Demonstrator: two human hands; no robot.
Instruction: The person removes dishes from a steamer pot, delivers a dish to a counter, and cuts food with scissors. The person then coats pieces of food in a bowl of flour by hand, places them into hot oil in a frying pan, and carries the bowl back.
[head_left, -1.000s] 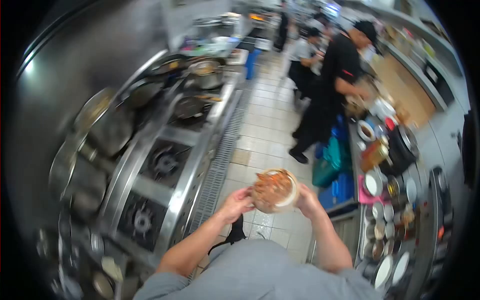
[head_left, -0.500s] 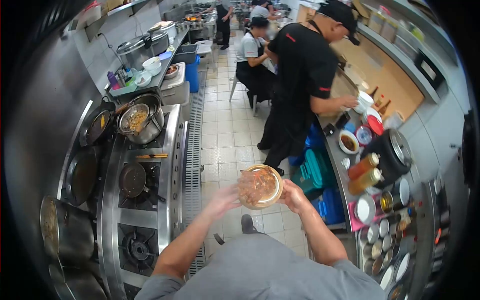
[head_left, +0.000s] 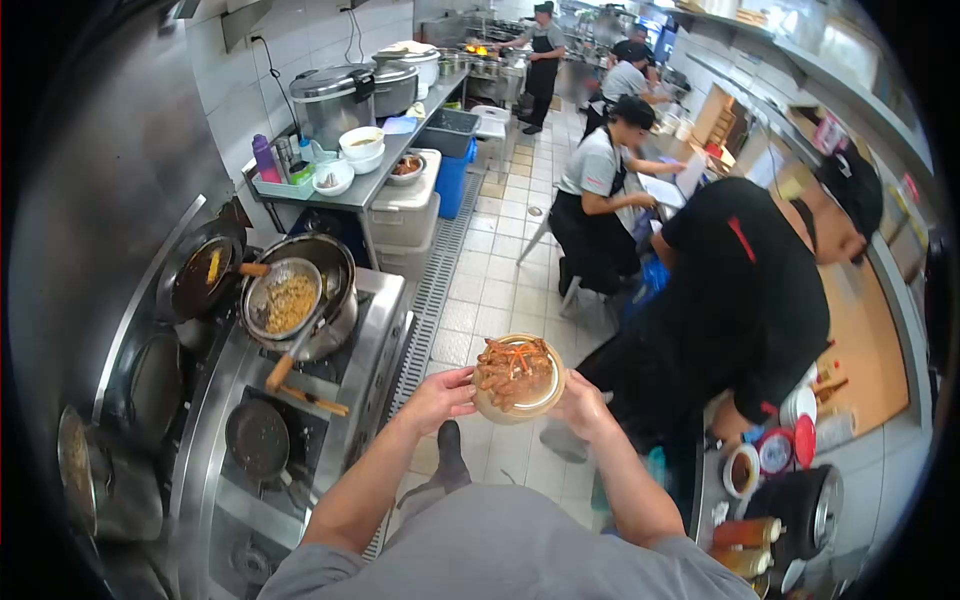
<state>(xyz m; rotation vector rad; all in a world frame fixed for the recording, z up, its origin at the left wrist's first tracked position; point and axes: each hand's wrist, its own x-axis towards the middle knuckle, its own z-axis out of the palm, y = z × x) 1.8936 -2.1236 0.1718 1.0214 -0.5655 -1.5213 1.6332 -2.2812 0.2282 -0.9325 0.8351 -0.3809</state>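
Observation:
Between my two hands, in front of my body, is a round light-brown bowl or steamer [head_left: 547, 401] with a pale inner rim. Brown food [head_left: 510, 378] with thin orange strips on top fills its left and middle part. My left hand [head_left: 441, 398] grips the left side, fingers along the edge. On the right side my right hand [head_left: 582, 403] holds the rim, with its fingertips partly hidden. The bowl is above the tiled floor [head_left: 480, 290].
At left is a stove [head_left: 235, 490] with a small pan [head_left: 257, 440] and a strainer [head_left: 285, 300] on a pot. A co-worker in black [head_left: 745, 290] bends over the right counter; another in grey [head_left: 600, 190] is just beyond. A steel side table [head_left: 375, 190] stands ahead left.
The view has moved forward along the aisle. The co-worker in black is now nearer and bent lower. The bowl stays in both my hands.

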